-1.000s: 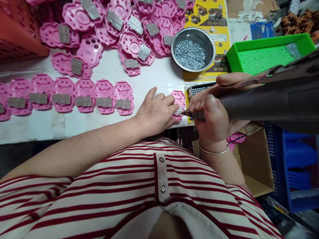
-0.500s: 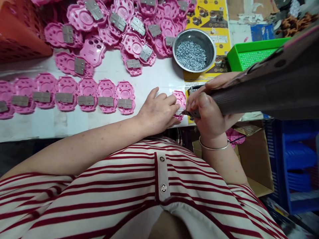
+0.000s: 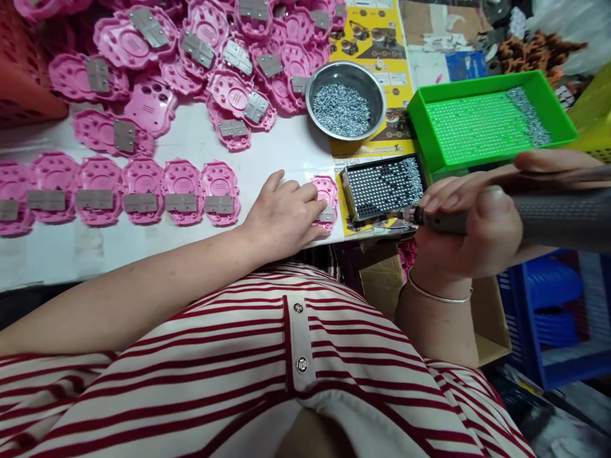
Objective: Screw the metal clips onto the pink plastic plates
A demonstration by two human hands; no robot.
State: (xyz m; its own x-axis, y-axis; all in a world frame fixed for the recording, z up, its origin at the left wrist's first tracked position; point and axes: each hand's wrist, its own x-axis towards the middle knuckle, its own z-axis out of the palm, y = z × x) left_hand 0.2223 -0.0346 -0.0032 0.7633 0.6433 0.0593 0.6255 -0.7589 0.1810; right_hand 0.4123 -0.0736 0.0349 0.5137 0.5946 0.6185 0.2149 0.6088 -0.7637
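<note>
My left hand (image 3: 287,213) presses a pink plastic casing (image 3: 325,191) to the table, its fingers covering the casing's left side. Part of a grey metal plate (image 3: 327,215) shows on that casing beside my fingertips. My right hand (image 3: 470,222) is wrapped round a dark electric screwdriver (image 3: 548,213) lying nearly level, its bit pointing left. The bit is at the front edge of a black screw tray (image 3: 382,187) with rows of holes and loose screws piled at its right end. Whether the bit touches a screw I cannot tell.
Pink casings with grey plates (image 3: 143,191) stand in a row at the left. More casings (image 3: 205,38) are heaped behind. A steel bowl (image 3: 346,102) of screws and a green tray (image 3: 477,121) stand farther back. A red basket (image 3: 28,70) is at the far left.
My right hand has moved the screwdriver right, away from the casing, to the black tray. My left hand stays on the casing. The view has shifted, showing more of both trays.
</note>
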